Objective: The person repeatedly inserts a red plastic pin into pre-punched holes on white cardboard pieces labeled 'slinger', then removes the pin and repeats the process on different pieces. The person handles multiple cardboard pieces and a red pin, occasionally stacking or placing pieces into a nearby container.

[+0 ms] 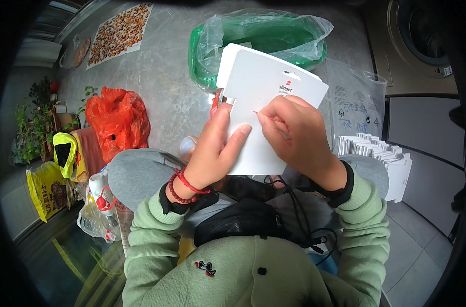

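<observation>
Upright above my lap is a white card [253, 148] with rounded corners and a hanger slot near its top. My left hand [212, 148] grips the card's left edge, thumb on the front and fingers behind. A second white card [231, 59] shows behind its upper left edge. My right hand [299, 135] is closed in front of the card, thumb and fingertips pinching a thin red cord [277, 120]. A short end of the cord shows against the card's middle. Something red, partly hidden, shows beside my left fingers.
Beyond the card stands a green basket [194, 61] lined with clear plastic. A stack of white cards [396, 169] and a clear printed bag [353, 102] are at right, near a washing machine [394, 46]. At left are a red plastic bag [117, 123], bottles [97, 187] and plants [30, 135].
</observation>
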{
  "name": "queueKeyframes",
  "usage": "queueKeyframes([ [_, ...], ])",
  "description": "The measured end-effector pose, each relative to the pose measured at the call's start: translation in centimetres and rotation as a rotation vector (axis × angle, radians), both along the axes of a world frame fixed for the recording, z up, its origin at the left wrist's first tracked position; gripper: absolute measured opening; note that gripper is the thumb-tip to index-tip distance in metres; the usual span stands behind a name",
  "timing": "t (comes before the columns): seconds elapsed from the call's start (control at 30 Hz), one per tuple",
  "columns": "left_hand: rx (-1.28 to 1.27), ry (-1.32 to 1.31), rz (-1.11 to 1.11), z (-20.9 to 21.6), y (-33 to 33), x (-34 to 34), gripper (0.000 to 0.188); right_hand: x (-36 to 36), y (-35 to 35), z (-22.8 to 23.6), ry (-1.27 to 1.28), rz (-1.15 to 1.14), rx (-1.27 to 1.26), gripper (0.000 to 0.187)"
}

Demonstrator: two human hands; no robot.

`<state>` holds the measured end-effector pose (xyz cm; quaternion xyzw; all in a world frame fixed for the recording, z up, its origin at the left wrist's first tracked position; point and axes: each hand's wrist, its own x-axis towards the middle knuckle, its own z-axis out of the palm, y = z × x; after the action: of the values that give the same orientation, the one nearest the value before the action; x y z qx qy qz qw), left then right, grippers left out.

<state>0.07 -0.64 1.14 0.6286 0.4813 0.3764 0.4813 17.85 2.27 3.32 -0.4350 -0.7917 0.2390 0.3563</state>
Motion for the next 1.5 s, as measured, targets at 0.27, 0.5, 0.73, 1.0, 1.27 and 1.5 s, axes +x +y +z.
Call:
queueKeyframes([
  [0.27, 0.086, 0.227, 0.056, -0.1, -0.8, 1.0, 0.026, -0.9, -1.0, -0.8, -0.221, -0.094, 0.171, 0.007],
  [0.5, 0.104, 0.044, 0.117, -0.4, -0.5, 1.1, 0.028, -0.7, -0.5, -1.0, -0.043, -0.088, 0.155, 0.009],
  [0.73, 0.037, -0.041, 0.177, -0.9, -0.1, 0.9, 0.036, -0.8, -0.4, -0.8, 0.037, -0.062, 0.134, 0.012],
  [1.0, -0.147, -0.341, 0.101, -0.6, -0.3, 0.8, 0.038, -0.4, -0.4, -0.1, 0.044, -0.086, 0.117, 0.014],
  [1.27, -0.200, -0.399, 0.100, -0.5, -0.2, 0.8, 0.038, -0.3, -0.3, -0.2, 0.015, -0.090, 0.117, 0.012],
  [1.5, -0.174, -0.350, 0.071, -0.5, -0.3, 0.8, 0.038, -0.3, -0.3, 0.1, -0.017, -0.081, 0.100, 0.010],
])
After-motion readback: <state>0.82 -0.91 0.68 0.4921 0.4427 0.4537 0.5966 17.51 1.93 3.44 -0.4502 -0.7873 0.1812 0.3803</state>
